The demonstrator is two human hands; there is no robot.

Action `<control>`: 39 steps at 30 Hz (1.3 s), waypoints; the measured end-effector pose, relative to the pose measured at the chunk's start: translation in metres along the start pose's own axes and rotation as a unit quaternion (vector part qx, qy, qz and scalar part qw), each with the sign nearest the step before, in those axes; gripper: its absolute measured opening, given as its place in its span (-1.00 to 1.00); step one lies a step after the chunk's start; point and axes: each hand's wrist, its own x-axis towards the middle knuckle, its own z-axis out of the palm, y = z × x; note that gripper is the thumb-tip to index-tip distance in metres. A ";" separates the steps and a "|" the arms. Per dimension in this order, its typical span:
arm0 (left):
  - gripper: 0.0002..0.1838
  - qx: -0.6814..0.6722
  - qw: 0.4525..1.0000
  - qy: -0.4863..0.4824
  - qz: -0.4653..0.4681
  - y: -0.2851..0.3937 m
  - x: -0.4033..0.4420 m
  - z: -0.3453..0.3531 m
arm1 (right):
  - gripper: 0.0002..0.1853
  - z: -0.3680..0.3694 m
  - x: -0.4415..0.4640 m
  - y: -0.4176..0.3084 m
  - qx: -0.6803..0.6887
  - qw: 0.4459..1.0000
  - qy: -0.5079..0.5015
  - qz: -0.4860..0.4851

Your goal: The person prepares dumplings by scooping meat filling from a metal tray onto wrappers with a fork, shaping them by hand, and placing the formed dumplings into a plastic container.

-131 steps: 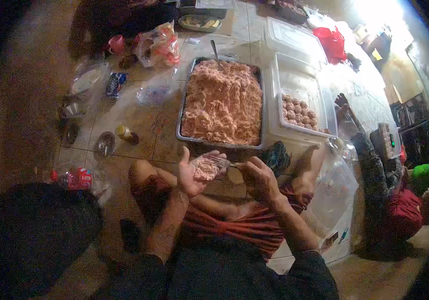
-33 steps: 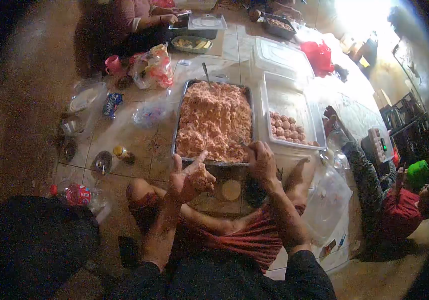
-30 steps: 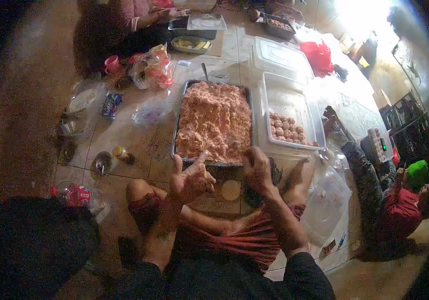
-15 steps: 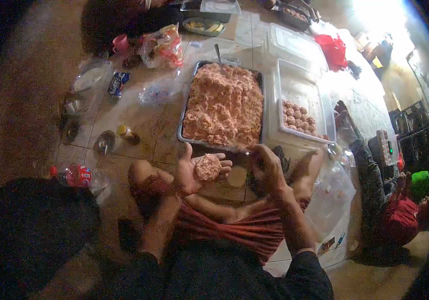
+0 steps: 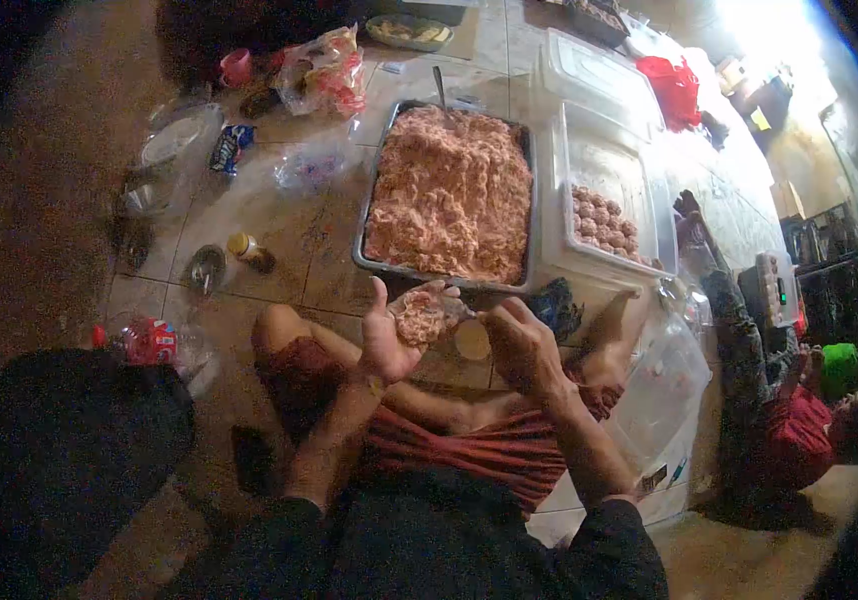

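Note:
My left hand (image 5: 385, 350) is palm up with its fingers stretched out, bearing a flattened lump of raw minced meat (image 5: 417, 320). My right hand (image 5: 524, 345) is closed round the handle of a spoon (image 5: 465, 313), whose bowl end touches the meat on my left palm. Just beyond both hands lies a deep metal tray (image 5: 358, 248) filled with minced meat (image 5: 449, 195). Another spoon (image 5: 439, 84) stands in the meat at the tray's far side. To its right, a clear plastic container (image 5: 561, 165) holds rows of meatballs (image 5: 604, 225).
A container lid (image 5: 599, 80) lies behind the container. On the left are a spice jar (image 5: 244, 246), a blue packet (image 5: 233, 149), a bottle with a red label (image 5: 154, 342) and a plate (image 5: 182, 136). At right, a person in red (image 5: 799, 435) sits near a digital scale (image 5: 777, 290).
The spoon in my right hand has come left and down onto the meat in my left palm. The meat looks more spread out. The view has shifted slightly.

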 end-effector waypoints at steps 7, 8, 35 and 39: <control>0.04 -0.059 0.991 0.075 0.093 -0.009 0.005 -0.007 | -0.59 0.022 -0.018 -0.016 0.032 0.993 -0.028 0.106; 0.02 -0.050 0.994 0.033 0.087 -0.008 0.006 -0.006 | -0.59 0.042 -0.031 -0.001 0.032 0.993 -0.027 0.108; -0.20 0.358 0.925 -0.044 -0.116 0.013 -0.020 0.026 | -0.68 -0.002 0.006 -0.018 0.349 0.924 -0.086 0.130; -0.42 0.544 0.837 -0.060 0.003 -0.001 -0.010 0.001 | -0.73 0.000 0.010 -0.017 0.270 0.952 0.119 0.082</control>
